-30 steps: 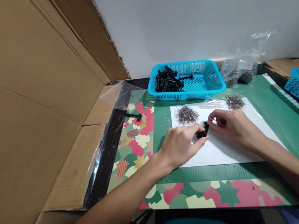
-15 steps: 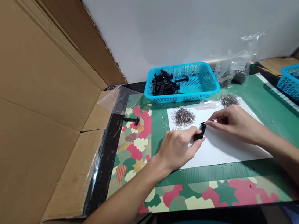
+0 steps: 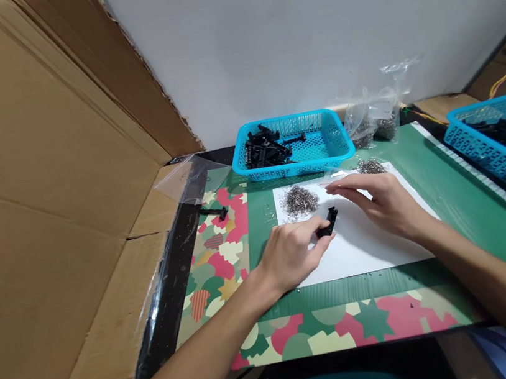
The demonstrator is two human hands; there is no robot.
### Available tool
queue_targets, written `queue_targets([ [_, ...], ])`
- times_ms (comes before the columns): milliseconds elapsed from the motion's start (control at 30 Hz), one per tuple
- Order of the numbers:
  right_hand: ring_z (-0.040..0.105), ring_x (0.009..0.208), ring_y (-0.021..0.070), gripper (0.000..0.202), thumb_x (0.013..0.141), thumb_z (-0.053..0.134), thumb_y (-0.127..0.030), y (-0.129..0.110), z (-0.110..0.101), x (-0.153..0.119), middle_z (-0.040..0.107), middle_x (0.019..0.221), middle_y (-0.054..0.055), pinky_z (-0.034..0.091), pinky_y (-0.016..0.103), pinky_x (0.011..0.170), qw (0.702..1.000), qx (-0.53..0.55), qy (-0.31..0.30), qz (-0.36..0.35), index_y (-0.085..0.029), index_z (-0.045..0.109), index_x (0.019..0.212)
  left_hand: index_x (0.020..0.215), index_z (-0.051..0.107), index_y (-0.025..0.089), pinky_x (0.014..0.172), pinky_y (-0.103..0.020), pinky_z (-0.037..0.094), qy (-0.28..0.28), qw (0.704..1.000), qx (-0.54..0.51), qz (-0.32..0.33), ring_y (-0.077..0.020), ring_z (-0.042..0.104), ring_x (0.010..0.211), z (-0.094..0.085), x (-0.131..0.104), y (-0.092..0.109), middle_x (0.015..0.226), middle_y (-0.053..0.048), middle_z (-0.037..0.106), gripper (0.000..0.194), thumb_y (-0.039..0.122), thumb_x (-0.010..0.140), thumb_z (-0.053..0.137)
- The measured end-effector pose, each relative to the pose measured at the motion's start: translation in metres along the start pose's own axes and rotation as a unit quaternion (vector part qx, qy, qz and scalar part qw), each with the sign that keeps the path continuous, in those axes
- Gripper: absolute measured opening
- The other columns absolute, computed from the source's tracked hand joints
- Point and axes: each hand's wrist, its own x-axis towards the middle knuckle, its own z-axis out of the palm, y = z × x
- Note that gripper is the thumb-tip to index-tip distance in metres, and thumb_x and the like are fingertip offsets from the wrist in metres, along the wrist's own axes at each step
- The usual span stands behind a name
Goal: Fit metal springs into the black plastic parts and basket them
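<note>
Between the thumb and fingers of my left hand [image 3: 292, 250] is a small black plastic part [image 3: 328, 223], tilted over a white sheet of paper [image 3: 369, 248]. My right hand [image 3: 377, 200] hovers above the sheet, up and to the right of that part and apart from it. Its fingers stretch out leftward, with nothing visible in them. Their tips are near a pile of tiny metal pieces [image 3: 300, 200] on the sheet's left side. A second metal pile [image 3: 371, 166] lies behind my right hand, partly hidden by it.
A blue basket [image 3: 295, 170] with black parts stands at the back; another blue basket [image 3: 496, 143] is at right. Clear bags [image 3: 373, 122] of metal pieces lean near the wall. One loose black part [image 3: 216, 212] lies on the patterned mat edge. Cardboard [image 3: 58, 179] walls the left side.
My right hand has moved away from the black part, up and left toward the left metal pile, its fingers straightening. My left hand still holds the part. The view has shifted slightly.
</note>
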Motion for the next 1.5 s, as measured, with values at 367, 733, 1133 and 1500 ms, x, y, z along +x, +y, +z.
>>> queue_targets([
  [367,0.081,0.083,0.0260,0.031,0.091,0.077,-0.048,0.001,0.034,0.005,0.080,0.084,0.008,0.069,0.044,0.081,0.924,0.305,0.132,0.190,-0.021,0.062,0.092,0.105,0.073,0.019,0.065,-0.027,0.053,-0.025,0.999,-0.006,-0.022,-0.0163,0.075,0.070,-0.004,0.003,0.005,0.095,-0.001,0.083,0.012,0.027,0.096,0.071],
  [733,0.081,0.080,0.0272,0.032,0.092,0.074,-0.047,0.002,0.043,0.005,0.079,0.082,0.009,0.067,0.042,0.077,0.942,0.261,0.113,0.179,-0.023,0.055,0.085,0.106,0.074,0.019,0.064,-0.027,0.050,-0.023,1.000,-0.008,-0.019,-0.0169,0.074,0.070,-0.004,0.003,0.005,0.092,-0.001,0.082,0.014,0.027,0.095,0.072],
  [1133,0.081,0.081,0.0284,0.032,0.095,0.069,-0.049,-0.001,0.042,0.000,0.080,0.084,0.009,0.065,0.044,0.078,0.962,0.192,0.096,0.171,-0.026,0.049,0.084,0.104,0.073,0.019,0.061,-0.026,0.049,-0.039,0.998,-0.022,-0.048,-0.0164,0.072,0.067,-0.004,0.004,0.008,0.089,-0.002,0.081,0.012,0.024,0.093,0.074],
  [1500,0.081,0.081,0.0256,0.029,0.094,0.070,-0.045,-0.002,0.045,0.004,0.081,0.086,0.008,0.065,0.040,0.081,0.946,0.251,0.109,0.176,-0.024,0.052,0.085,0.104,0.075,0.020,0.062,-0.025,0.048,-0.010,0.997,-0.061,-0.054,-0.0145,0.069,0.066,-0.003,0.007,0.004,0.085,0.000,0.079,0.012,0.022,0.093,0.072],
])
